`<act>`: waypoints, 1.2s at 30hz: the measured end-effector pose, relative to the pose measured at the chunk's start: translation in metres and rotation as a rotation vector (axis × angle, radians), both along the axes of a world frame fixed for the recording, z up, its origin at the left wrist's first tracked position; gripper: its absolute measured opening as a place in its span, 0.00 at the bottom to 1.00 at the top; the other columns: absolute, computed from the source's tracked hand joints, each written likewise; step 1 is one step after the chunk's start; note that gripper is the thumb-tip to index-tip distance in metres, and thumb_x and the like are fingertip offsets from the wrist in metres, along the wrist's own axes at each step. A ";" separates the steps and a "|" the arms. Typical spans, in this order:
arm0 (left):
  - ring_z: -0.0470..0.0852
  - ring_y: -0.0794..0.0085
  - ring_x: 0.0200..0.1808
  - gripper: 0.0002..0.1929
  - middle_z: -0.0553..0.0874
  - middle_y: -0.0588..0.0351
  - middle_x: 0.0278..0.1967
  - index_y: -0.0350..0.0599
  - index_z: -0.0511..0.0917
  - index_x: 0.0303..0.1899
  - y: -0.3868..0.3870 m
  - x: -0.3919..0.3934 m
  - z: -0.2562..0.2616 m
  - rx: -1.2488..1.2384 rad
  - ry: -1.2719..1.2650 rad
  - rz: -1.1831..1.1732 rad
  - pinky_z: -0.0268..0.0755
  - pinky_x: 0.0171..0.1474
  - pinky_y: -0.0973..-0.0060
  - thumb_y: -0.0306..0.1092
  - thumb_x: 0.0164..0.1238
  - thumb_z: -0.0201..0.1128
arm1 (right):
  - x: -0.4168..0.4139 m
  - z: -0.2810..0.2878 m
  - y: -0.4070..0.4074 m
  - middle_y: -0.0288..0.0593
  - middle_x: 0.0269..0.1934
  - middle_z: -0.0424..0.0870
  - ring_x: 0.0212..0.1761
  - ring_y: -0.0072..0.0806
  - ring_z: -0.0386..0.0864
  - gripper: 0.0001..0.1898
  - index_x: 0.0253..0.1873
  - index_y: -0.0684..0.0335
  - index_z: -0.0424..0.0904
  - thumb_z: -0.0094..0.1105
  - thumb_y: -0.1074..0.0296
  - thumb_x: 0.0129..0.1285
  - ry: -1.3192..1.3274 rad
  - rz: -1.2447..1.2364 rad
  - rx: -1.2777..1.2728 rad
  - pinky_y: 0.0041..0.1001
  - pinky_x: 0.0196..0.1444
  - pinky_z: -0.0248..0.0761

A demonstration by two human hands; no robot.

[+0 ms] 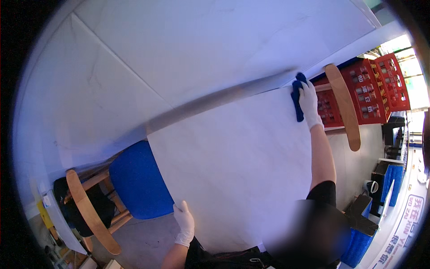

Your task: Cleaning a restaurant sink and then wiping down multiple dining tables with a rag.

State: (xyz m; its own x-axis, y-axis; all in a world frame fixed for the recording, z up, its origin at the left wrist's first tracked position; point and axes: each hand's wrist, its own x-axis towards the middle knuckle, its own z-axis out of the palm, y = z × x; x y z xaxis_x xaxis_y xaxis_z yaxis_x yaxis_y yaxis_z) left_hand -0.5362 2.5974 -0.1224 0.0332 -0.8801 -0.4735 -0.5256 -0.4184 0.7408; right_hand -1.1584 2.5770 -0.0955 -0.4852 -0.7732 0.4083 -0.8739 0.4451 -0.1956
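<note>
A white marble-look tabletop [235,151] spreads out before me. At its far right corner, my right hand [308,101], in a white glove, presses a folded dark blue cloth [297,97] against the surface and edge. White-gloved too, my left hand [184,222] lies at the near left edge of the tabletop, thumb uppermost. Its lower fingers are hidden, and it appears to grip that edge.
A marbled wall panel [188,50] rises behind the table. To the left is a wooden chair with a blue seat [141,181] and a curved armrest [90,212]. Another wooden armrest [344,107] and red bottle crates [364,90] stand right. Blue-seated benches [359,245] lie farther right.
</note>
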 end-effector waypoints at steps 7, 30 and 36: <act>0.84 0.53 0.44 0.23 0.85 0.41 0.42 0.31 0.74 0.50 -0.001 -0.001 0.007 -0.012 -0.128 0.007 0.74 0.46 0.62 0.48 0.73 0.58 | 0.011 0.007 -0.093 0.62 0.48 0.82 0.53 0.56 0.78 0.29 0.46 0.67 0.84 0.42 0.45 0.70 -0.247 -0.147 0.666 0.47 0.56 0.70; 0.82 0.47 0.51 0.28 0.82 0.36 0.48 0.31 0.70 0.59 -0.001 0.003 -0.002 0.034 -0.122 -0.046 0.74 0.52 0.61 0.49 0.72 0.58 | 0.352 0.014 -0.196 0.51 0.34 0.85 0.36 0.47 0.84 0.18 0.34 0.61 0.84 0.49 0.56 0.70 -0.205 0.570 0.547 0.46 0.39 0.76; 0.84 0.46 0.42 0.26 0.85 0.40 0.38 0.34 0.75 0.47 -0.004 -0.004 0.005 0.065 -0.189 -0.005 0.74 0.45 0.57 0.55 0.70 0.58 | 0.281 0.020 -0.164 0.49 0.36 0.85 0.42 0.46 0.83 0.13 0.35 0.60 0.85 0.52 0.62 0.67 -0.025 0.372 0.547 0.45 0.44 0.75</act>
